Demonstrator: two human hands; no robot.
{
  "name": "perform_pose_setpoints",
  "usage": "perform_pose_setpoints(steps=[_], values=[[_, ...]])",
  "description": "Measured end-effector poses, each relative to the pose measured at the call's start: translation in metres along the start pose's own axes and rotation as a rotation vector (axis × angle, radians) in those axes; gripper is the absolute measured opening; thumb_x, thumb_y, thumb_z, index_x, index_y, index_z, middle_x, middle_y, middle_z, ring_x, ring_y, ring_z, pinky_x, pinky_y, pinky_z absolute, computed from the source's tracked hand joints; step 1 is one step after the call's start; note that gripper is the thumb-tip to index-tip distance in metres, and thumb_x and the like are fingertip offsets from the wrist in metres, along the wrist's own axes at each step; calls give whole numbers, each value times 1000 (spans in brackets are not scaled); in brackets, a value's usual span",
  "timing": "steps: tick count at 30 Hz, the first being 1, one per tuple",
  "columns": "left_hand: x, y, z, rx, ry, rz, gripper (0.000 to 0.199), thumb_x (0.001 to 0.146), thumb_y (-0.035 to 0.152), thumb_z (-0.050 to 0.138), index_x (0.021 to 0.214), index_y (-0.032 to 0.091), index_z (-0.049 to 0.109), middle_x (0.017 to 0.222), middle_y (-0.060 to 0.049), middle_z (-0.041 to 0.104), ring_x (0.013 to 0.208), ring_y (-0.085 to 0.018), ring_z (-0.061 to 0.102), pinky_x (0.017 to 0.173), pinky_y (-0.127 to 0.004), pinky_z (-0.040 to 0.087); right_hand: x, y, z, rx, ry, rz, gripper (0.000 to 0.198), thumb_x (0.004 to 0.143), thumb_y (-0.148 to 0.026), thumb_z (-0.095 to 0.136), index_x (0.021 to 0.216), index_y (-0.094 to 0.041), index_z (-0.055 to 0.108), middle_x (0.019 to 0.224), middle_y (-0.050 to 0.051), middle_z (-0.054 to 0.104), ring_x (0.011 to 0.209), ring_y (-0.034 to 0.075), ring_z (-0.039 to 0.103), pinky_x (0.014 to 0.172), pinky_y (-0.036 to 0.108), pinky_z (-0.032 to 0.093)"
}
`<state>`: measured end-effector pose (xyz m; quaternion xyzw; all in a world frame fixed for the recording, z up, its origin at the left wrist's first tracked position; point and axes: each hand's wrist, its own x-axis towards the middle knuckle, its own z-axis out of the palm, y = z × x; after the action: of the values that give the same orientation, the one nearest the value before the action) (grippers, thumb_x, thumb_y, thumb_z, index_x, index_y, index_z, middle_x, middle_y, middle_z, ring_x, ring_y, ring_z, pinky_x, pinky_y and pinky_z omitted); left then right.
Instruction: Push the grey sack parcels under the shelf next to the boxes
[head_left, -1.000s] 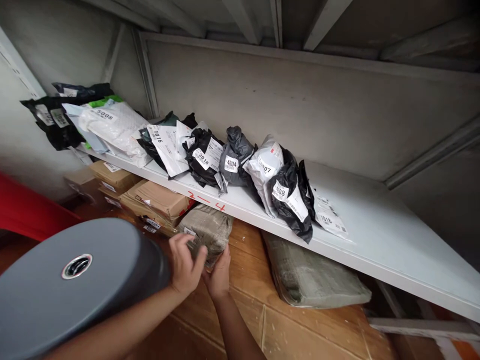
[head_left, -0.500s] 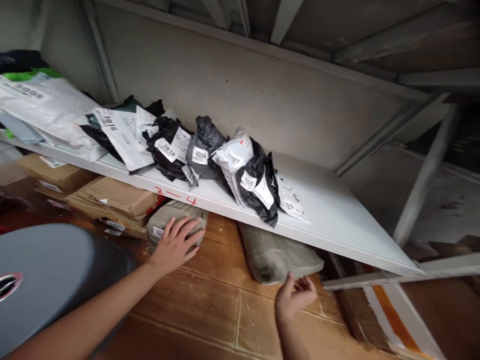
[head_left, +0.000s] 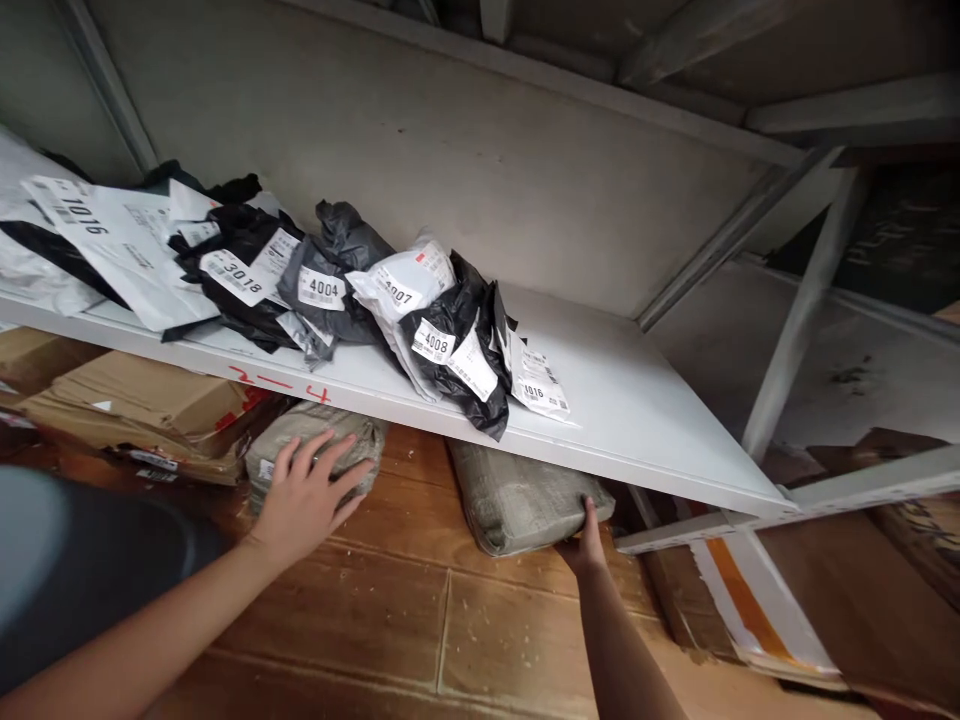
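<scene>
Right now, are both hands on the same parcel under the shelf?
No: the left hand lies on one grey parcel, while the right hand touches another flat parcel.

You are looking at a white shelf (head_left: 645, 400) with red handwritten marks on its front edge. On it are lying black mailer bags (head_left: 457, 340), a dark grey bag (head_left: 337, 260) and a white bag (head_left: 405, 285), each wearing a white label printed with black numbers. Under it, two parcels are showing dull grey-green woven wrap: the left parcel (head_left: 352, 435) and the right parcel (head_left: 517, 495). Brown cardboard boxes (head_left: 142, 400) are carrying white labels and a touch of red. The floor (head_left: 405, 610) is showing orange-brown tiles with pale seams.
</scene>
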<state>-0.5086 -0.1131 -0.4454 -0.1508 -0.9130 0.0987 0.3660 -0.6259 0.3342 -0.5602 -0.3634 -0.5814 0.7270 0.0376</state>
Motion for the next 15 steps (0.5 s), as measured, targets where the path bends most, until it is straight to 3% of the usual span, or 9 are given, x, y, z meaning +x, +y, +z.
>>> perform_pose_setpoints(steps=[3,6,10,12,15], values=[[-7,-18,-2,28,35,-30,30,81,38,64,106,24,69,122,-17,62,116,-40,53,97,-62,38,0,0,5,74,-47,106,58,68,-67,58,105,-22,55,92,8,64,87,27,63,73,45,56],[-16,-39,-3,59,60,-62,31,81,42,67,106,23,65,121,-15,62,118,-39,55,98,-62,41,-5,-2,12,104,-2,89,55,66,-54,62,109,-21,53,95,7,65,89,25,64,76,42,57],[-21,-53,-3,56,56,-15,34,82,42,67,111,25,61,123,-13,61,120,-39,55,97,-61,45,-21,-1,31,110,134,-80,82,56,-45,70,129,-24,39,125,9,58,107,24,61,89,41,55],[-22,-54,-1,61,70,-6,36,81,42,68,111,24,61,122,-14,61,119,-39,56,96,-62,45,-35,1,42,99,190,-181,101,51,-44,74,139,-23,29,141,12,48,122,24,54,104,42,47],[-21,-52,1,68,81,2,38,79,42,71,111,24,62,123,-14,61,119,-39,56,99,-62,43,-66,5,57,57,224,-286,125,44,-45,78,148,-18,15,150,17,37,131,28,46,116,44,33]])
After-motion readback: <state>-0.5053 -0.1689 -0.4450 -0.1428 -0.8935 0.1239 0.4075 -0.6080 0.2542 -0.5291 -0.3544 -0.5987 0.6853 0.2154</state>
